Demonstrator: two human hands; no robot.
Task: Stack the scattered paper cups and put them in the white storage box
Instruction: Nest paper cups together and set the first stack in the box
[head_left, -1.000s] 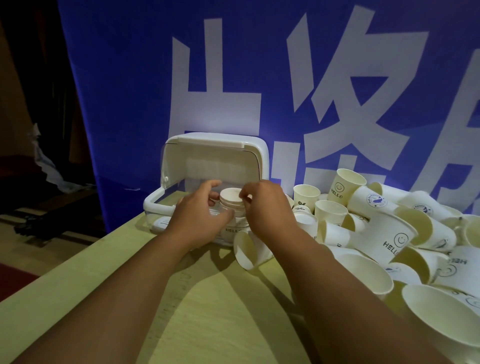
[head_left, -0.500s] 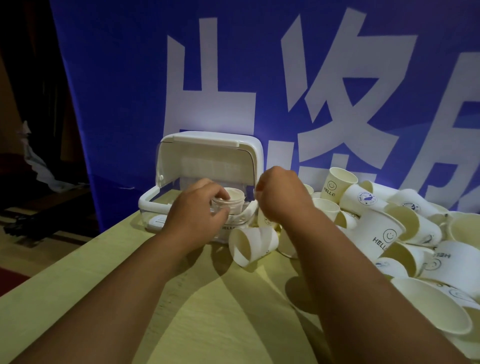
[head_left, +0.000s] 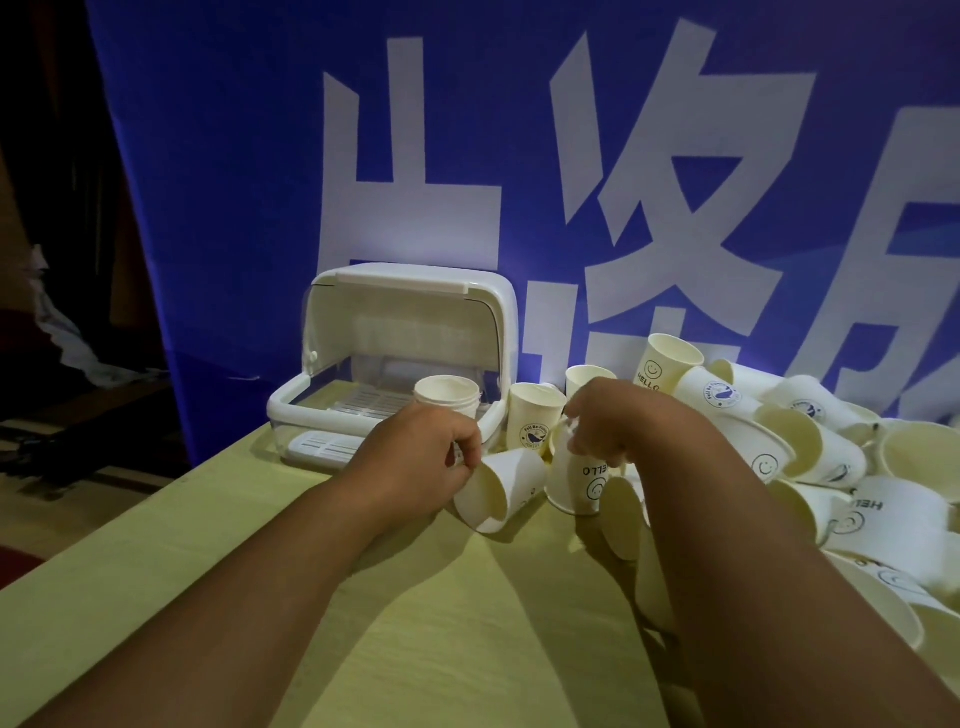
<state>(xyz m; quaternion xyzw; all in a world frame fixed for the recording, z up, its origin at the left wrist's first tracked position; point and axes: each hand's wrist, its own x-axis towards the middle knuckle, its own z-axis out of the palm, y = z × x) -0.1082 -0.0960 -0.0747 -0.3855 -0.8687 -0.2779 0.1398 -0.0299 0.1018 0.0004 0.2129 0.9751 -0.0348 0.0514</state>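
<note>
The white storage box stands open at the back left, its lid raised. A short stack of paper cups stands upright inside it. My left hand is just in front of the box, its curled fingers on the closed end of a paper cup that lies on its side. My right hand grips the base of an upside-down HELLO cup, held tilted just above the table. A cup with a blue logo stands upright between the box and my right hand.
A big heap of loose paper cups covers the right side of the yellow-green table. A blue banner with white characters hangs right behind the box. The table's left edge drops to a dark floor.
Both hands let go of the stack in the box and drew back toward me. The left went to the lying cup, and the right took an upside-down HELLO cup.
</note>
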